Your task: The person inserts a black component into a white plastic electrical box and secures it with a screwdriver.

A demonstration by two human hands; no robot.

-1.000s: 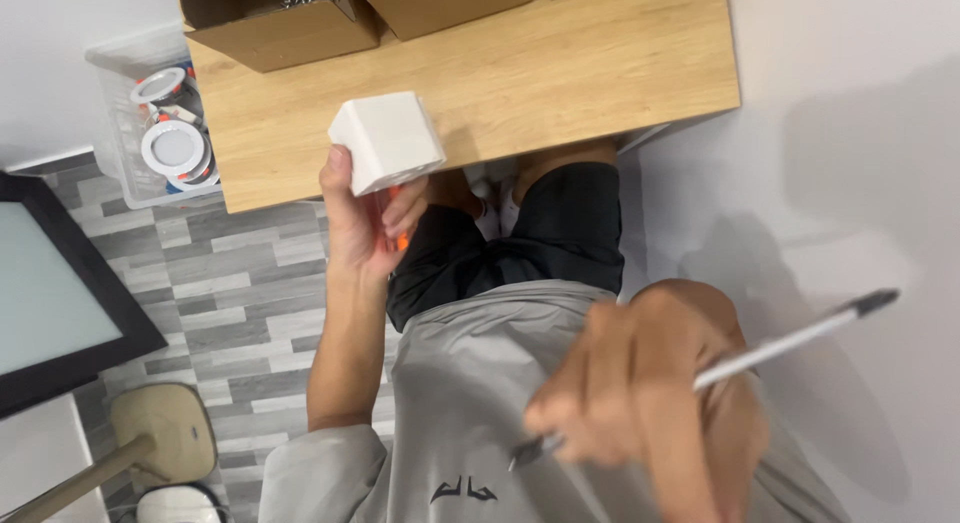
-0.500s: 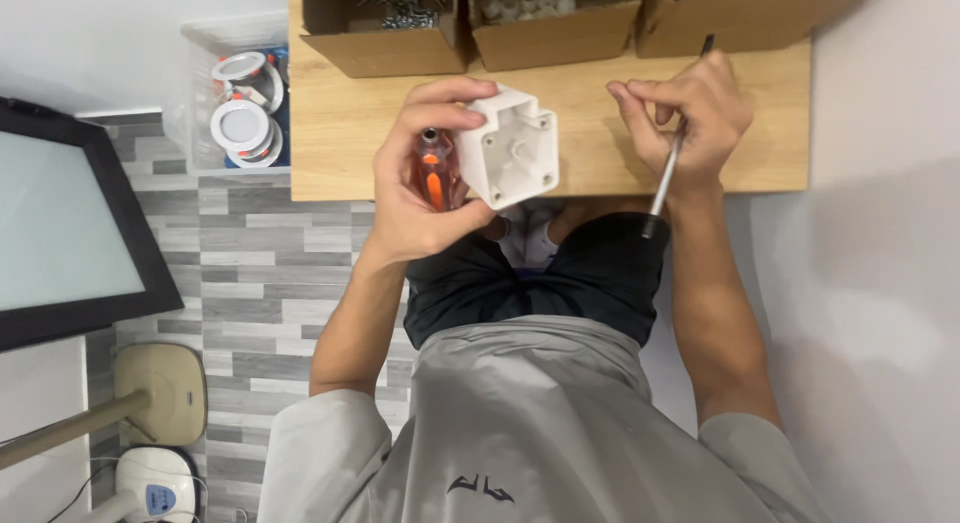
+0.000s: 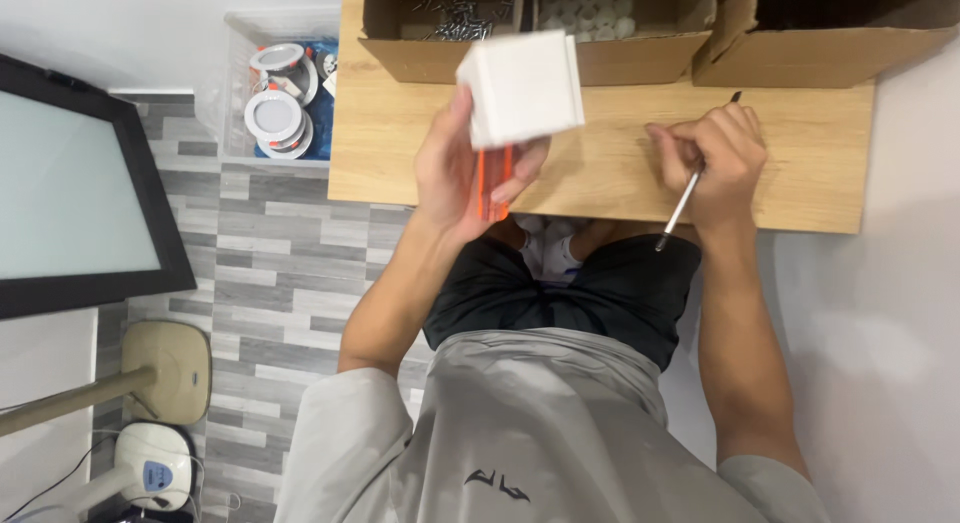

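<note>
The desk (image 3: 600, 173) spans the top of the view; three cardboard boxes (image 3: 620, 33) line its 12 o'clock edge. A dark screen (image 3: 70, 183) sits at 9 o'clock, and a clear bin (image 3: 280, 93) of round white fittings at 11 o'clock.

The white box (image 3: 522, 88) is held above the desk at 12 o'clock, its closed face toward the camera. The left hand (image 3: 470, 173) is closed around it from below and also grips an orange-handled tool (image 3: 492, 183), long axis running 12 to 6.

The right hand (image 3: 715, 158), at 2 o'clock, is well apart from the white box and pinches a thin rod (image 3: 690, 198), axis 1 to 7, tip on the desk. The white box's open side is hidden; the tool's tip is covered.
</note>
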